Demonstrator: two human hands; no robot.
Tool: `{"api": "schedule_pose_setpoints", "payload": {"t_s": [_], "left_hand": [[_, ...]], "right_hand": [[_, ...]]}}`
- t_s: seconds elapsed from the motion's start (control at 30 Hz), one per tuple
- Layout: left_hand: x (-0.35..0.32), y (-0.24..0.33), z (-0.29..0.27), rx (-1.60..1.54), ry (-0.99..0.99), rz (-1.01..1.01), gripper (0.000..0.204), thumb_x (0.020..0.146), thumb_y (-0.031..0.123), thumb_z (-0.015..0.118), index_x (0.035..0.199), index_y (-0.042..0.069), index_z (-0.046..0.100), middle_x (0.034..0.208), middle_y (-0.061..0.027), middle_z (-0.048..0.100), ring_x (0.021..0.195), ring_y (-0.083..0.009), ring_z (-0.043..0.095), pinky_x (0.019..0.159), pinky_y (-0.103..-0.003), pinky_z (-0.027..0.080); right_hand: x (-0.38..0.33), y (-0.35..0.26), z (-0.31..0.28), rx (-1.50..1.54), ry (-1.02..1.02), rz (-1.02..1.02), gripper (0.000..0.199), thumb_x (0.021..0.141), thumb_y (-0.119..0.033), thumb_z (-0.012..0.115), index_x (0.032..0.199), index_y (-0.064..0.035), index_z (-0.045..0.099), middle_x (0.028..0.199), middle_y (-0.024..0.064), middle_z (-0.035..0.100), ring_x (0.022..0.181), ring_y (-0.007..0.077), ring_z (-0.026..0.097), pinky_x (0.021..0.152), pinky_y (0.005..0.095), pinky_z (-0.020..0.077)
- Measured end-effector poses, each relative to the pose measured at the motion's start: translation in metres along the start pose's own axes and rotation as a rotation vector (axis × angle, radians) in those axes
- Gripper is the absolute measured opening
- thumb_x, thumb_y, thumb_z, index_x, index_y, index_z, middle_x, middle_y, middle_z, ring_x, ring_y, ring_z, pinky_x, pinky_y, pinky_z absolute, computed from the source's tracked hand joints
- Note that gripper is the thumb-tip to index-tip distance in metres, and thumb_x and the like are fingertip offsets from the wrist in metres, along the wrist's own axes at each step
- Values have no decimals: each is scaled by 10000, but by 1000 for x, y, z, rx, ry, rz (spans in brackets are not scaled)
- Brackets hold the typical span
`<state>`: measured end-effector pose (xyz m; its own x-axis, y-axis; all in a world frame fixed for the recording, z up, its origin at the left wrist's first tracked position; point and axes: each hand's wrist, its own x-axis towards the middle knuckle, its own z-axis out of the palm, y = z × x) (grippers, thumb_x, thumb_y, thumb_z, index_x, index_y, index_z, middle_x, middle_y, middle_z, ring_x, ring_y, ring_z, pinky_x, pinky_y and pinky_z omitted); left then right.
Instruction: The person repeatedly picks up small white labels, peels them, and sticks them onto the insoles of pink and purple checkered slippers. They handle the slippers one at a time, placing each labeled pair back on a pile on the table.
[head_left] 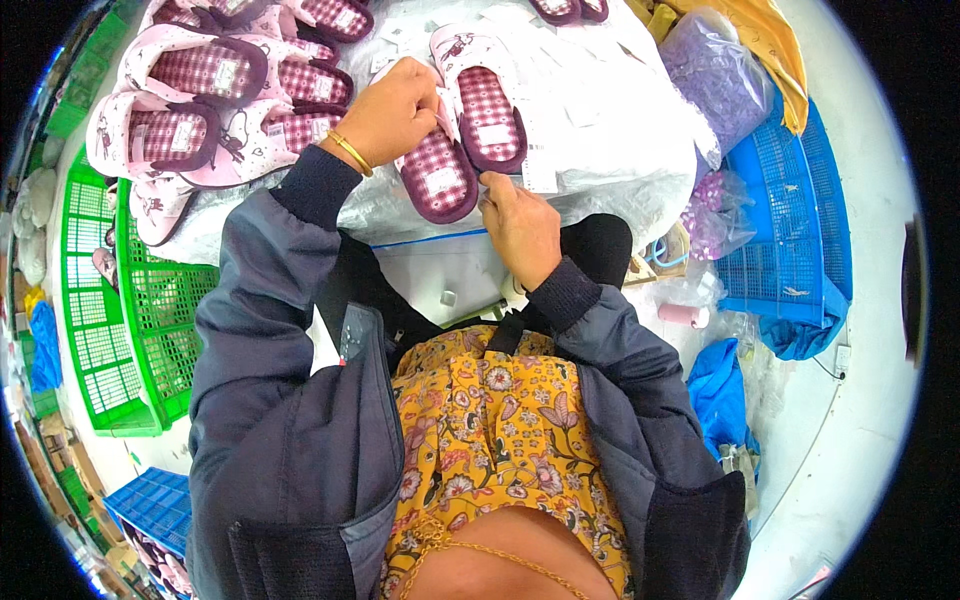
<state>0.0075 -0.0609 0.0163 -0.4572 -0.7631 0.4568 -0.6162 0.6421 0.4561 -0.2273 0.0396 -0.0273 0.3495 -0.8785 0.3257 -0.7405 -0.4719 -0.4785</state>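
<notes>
Two pink slippers with plum-checked insoles lie side by side on the plastic-covered table, toes pointing away from me. My left hand [395, 112] is closed at the upper of the left slipper [438, 182] and hides most of its toe. The right slipper [490, 110] touches it and shows its printed pink toe. Close to both heels, my right hand [522, 228] has thumb and fingers pinched together; what sits between them is too small to make out. A white paper tag [540, 170] lies beside the right slipper's heel.
Several matching slippers [205, 75] are piled at the table's left. Small white tags lie scattered across the plastic sheet [610, 110]. Green crates [150, 330] stand at the left, a blue basket [780, 220] at the right, near a bag of purple pieces [715, 75].
</notes>
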Motion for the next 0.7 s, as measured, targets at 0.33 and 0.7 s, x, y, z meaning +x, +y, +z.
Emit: {"api": "schedule_pose_setpoints", "payload": {"t_s": [0.33,0.7], "left_hand": [[1,8,0,129,-8,123,52,765,46,574,760,7,541,988,-162,547,969,-350,534,861,-400,451],[5,42,-10,-82,285,-68,54,792,46,620,823,2,611,933,-127,578,925,-283,571,781,-356,459]], "right_hand": [[47,39,-118,755,-552,210,289,883,-16,643,1163,19,585,977,71,676,865,105,625,768,259,506],[69,44,-67,613,-154,111,419,853,-118,696,1242,-37,563,1013,117,660,955,221,633,835,324,494]]}}
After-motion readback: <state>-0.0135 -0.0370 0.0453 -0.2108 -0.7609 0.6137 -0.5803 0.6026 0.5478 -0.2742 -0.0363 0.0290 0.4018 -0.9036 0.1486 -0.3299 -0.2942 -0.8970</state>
